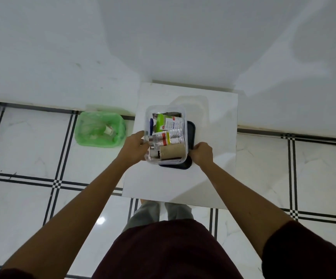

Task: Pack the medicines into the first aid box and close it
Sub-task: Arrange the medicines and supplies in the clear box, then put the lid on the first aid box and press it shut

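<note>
Item: clear box (166,135), packed with medicines (168,136), mid-table (213,178), atop a dark lid (191,135). Your left hand (136,147) clasps the box's left wall; your right hand (201,154) pinches the lid's near-right corner. Lift the box straight up, slide the lid free, then seat it squarely.

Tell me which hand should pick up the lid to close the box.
Probably the right hand: it rests at the edge of the dark lid, which lies under the clear box on its right side. The left hand grips the box's opposite wall.
</note>
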Demonstrator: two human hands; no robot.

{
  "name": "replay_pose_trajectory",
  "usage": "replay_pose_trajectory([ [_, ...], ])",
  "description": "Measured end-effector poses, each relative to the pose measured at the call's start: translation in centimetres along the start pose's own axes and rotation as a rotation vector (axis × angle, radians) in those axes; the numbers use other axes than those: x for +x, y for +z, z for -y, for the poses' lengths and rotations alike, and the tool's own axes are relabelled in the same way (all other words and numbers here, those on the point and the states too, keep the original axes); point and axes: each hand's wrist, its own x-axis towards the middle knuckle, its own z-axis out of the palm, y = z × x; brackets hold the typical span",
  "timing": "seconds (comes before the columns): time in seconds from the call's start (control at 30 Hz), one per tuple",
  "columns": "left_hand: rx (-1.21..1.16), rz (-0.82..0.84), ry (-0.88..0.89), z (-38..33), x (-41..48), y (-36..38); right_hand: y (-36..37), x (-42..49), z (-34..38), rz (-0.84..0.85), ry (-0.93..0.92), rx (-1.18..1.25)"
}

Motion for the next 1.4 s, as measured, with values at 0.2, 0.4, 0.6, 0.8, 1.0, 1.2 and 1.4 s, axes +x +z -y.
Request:
replay_pose_trajectory([
  [0.2, -0.007, 0.013, -0.044, 0.5, 0.3, -0.8, 0.3, 1.7, -1.0, 0.077, 0.074, 0.101],
  [0.4, -0.077, 0.059, -0.057, 0.5, 0.1, 0.3, -4.8, -0.7, -1.8, 0.078, 0.045, 0.443],
  [0.6, -0.039, 0.075, 0.01, -0.6, 0.1, 2.4, -8.8, -3.2, 1.3, -0.022, -0.066, 0.476],
  [0.8, -0.09, 0.077, -0.045, 0.1, 0.5, 3.6, -3.9, -6.1, 5.4, -0.178, -0.446, 0.155],
  [1.0, -0.289, 0.185, -0.185, 0.6, 1.1, 1.8, 2.3, -6.3, 6.1, -0.191, -0.617, -0.072],
  [1.2, -0.303, 0.064, -0.134, 0.1, 1.7, 1.7, 1.5, -5.8, 5.2, -0.228, -0.617, 0.059],
  [1.4, -0.068, -0.188, 0.045, -0.1, 0.6, 4.7, -1.5, -3.0, 1.3, -0.392, -0.246, -0.052],
])
